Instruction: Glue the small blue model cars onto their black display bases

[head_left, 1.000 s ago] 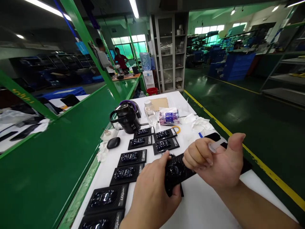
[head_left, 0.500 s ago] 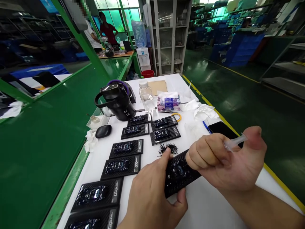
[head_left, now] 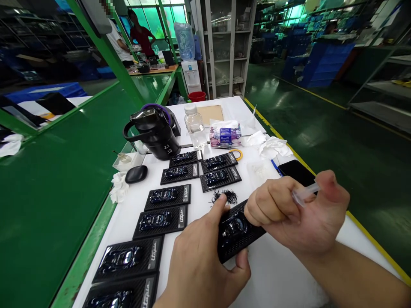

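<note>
White bench point(head_left: 282, 273), factory floor behind. Left hand point(head_left: 199, 261) closed on black car plaque point(head_left: 237, 231), just below the black shavings point(head_left: 224, 196). Right hand point(head_left: 298, 214), right of the shavings, pinches clear tube point(head_left: 305, 193) between thumb and fingers.

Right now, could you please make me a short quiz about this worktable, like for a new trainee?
1. True or false: the left hand holds a black plaque with a small car by its edge.
2. What does the right hand pinch between thumb and fingers?
A) a clear plastic tube
B) a yellow ring
C) a screwdriver
3. Fill in: the little heap of black shavings lies on the white ____, just beyond the held plaque.

Key: 1 true; 2 A; 3 table.
</note>
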The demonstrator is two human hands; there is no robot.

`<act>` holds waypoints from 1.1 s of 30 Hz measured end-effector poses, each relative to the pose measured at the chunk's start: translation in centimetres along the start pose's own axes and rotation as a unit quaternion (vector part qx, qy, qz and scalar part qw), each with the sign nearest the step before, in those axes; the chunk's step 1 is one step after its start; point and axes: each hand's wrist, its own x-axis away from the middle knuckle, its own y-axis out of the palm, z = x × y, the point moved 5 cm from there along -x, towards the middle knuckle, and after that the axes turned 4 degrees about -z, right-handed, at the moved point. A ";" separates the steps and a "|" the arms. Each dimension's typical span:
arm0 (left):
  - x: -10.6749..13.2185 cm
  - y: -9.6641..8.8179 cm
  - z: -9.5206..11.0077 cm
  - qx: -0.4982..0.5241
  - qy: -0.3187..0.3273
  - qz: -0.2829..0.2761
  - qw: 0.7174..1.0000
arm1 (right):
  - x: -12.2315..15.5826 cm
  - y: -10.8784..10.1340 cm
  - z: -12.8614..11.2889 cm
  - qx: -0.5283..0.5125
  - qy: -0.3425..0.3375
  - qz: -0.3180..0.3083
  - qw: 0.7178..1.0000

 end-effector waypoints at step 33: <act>0.0 0.6 -0.4 0.016 0.004 -0.010 1.000 | 0.1 -0.3 0.7 0.072 -0.001 0.004 0.997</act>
